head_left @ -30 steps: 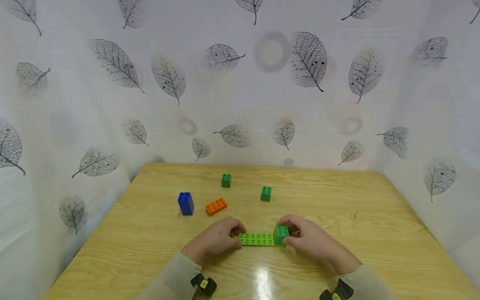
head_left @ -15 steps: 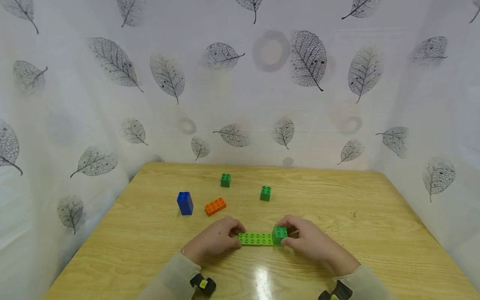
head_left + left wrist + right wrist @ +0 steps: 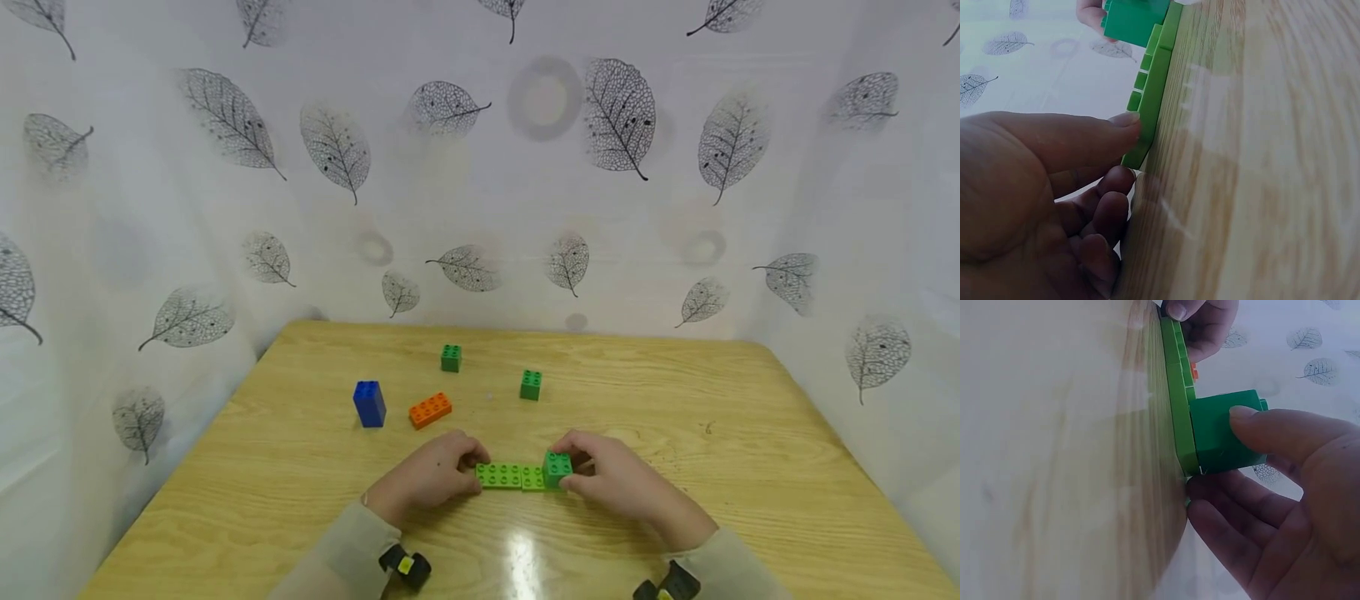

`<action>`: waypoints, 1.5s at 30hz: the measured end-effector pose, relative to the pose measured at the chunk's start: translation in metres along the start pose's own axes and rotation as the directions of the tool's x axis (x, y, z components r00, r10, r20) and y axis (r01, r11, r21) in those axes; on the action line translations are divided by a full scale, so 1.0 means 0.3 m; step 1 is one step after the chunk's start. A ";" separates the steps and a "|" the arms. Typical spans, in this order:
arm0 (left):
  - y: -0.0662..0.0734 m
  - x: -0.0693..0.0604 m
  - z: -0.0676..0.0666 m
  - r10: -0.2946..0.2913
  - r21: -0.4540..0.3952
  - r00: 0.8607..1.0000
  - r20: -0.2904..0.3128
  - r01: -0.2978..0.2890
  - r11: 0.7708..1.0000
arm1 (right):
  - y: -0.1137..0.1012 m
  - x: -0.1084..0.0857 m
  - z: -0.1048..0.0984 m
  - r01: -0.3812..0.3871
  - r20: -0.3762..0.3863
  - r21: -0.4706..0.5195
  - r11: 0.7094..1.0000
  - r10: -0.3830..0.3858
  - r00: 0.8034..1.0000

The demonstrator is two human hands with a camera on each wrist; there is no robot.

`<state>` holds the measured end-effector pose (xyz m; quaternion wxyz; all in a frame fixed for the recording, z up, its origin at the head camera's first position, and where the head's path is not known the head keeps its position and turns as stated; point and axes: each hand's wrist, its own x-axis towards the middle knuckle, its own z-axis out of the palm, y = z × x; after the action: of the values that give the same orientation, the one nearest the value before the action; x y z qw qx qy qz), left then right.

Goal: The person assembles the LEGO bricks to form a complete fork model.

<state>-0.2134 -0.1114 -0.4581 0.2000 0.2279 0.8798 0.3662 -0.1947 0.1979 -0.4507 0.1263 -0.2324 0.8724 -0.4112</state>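
Low in the middle of the head view, two light green plates lie end to end on the bench [image 3: 645, 392], a thin seam between the left plate [image 3: 498, 476] and the right plate [image 3: 532, 477]. Just left of centre, the left hand [image 3: 426, 475] pinches the outer end of the left plate. Right of centre, the right hand [image 3: 618, 483] grips a green block [image 3: 557, 470] seated over the outer end of the right plate. Further up the frame, left of centre, stand a tall blue block [image 3: 370, 404] and, near it, a flat orange brick [image 3: 431, 410] set at a slant. Above these are two small green bricks, one [image 3: 451, 358] near the bench's far edge, the other [image 3: 531, 385] lower and to the right. A pale leaf-print curtain [image 3: 510, 192] fills the upper frame.

At the left of the left wrist view, the thumb lies against the plate's side, with the other fingers curled below it; the green block shows at the top.

At the right of the right wrist view, the thumb presses the block's face; whether its base is fully seated is unclear. The left hand shows at the top, holding the plate's end.
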 end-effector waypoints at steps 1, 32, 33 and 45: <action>0.000 0.001 0.000 0.007 0.002 1.000 0.000 -0.007 1.000 | 0.000 0.000 0.001 0.000 -0.004 -0.013 1.000 0.000 1.000; 0.004 -0.007 -0.005 0.014 0.019 1.000 0.002 -0.014 1.000 | -0.015 -0.010 0.017 -0.004 -0.030 -0.071 0.997 0.002 1.000; 0.006 -0.006 -0.007 0.014 0.022 1.000 0.001 -0.014 1.000 | -0.017 -0.010 0.016 -0.003 -0.030 -0.077 0.997 0.000 1.000; 0.000 0.003 0.002 0.012 0.033 1.000 -0.009 -0.011 0.999 | -0.003 -0.001 0.022 0.000 -0.016 -0.091 0.996 -0.002 1.000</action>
<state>-0.2138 -0.1105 -0.4585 0.1902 0.2345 0.8851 0.3541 -0.1915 0.1932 -0.4541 0.1082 -0.2349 0.8910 -0.3731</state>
